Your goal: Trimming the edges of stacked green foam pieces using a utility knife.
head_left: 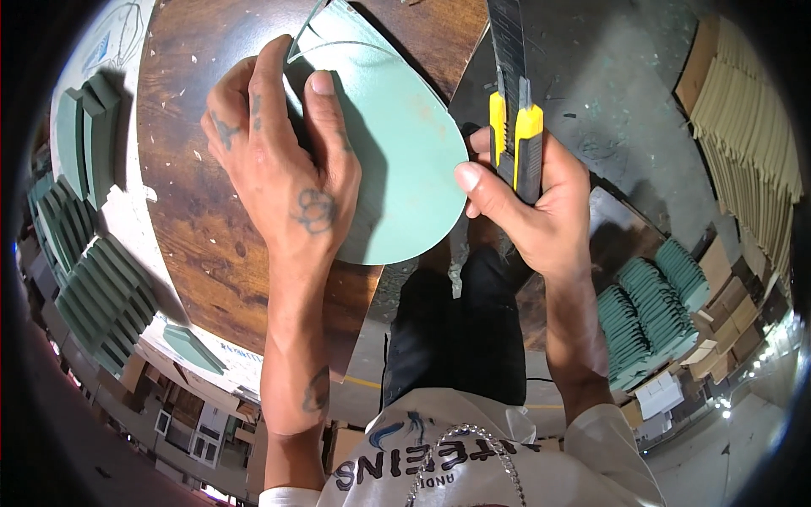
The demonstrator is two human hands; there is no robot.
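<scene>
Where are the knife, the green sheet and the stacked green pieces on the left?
utility knife (517,139), head view, on its yellow and black handle.
green sheet (405,160), head view, on its bare middle.
stacked green pieces (106,296), head view, on the lower left pile.

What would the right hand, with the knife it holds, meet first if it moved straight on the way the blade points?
Probably nothing close: the right hand points the yellow knife up the picture over grey floor, beside the green sheet. Depth is unclear.

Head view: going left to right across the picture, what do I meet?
Stacks of dark green pieces → wooden board → left hand → light green sheet → right hand gripping the yellow utility knife → stacked green pieces on the floor → tan cardboard stack.
</scene>
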